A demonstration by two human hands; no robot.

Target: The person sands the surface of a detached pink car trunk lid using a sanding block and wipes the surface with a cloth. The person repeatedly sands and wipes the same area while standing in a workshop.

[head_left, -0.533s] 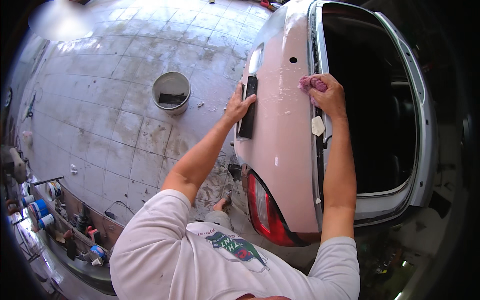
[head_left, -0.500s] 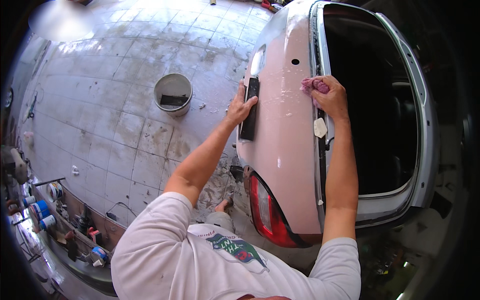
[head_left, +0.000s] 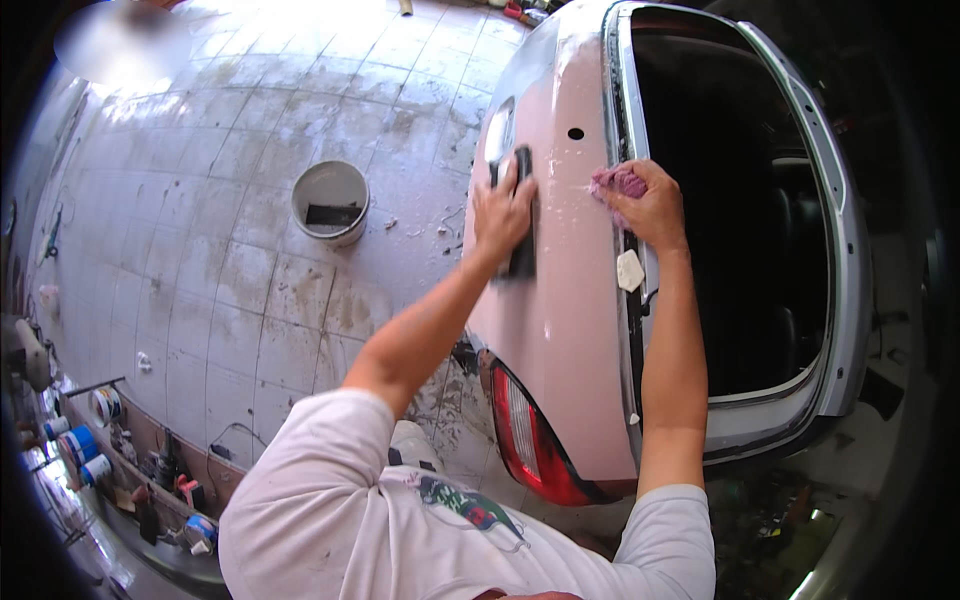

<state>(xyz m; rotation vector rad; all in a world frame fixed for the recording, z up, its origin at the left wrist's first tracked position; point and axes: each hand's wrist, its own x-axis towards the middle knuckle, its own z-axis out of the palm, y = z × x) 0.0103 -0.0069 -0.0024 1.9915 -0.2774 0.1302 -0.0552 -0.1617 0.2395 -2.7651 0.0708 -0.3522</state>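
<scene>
A car's rear body panel (head_left: 575, 330), coated in dull pink with wet spots and drips, stands in front of me. My left hand (head_left: 500, 215) is closed over a long black sanding block (head_left: 524, 262), which lies against the panel near its left side. Bunched in my right hand (head_left: 655, 212) is a wet pink cloth (head_left: 625, 180), at the panel's right edge beside the window frame. Just below that hand, an off-white angular piece (head_left: 629, 271) rests on the dark seam. A red and clear tail light (head_left: 525, 430) sits at the panel's near end.
On the tiled floor (head_left: 250, 230) to the left stands a grey bucket (head_left: 332, 228) with a dark block inside. Paint tins (head_left: 80, 440) and tools line a ledge at lower left. The car's dark window opening (head_left: 720, 250) is on the right.
My left hand and the sanding block have moved rightward from the panel's left edge onto its face. My right hand still holds the cloth in nearly the same place. The view has shifted slightly.
</scene>
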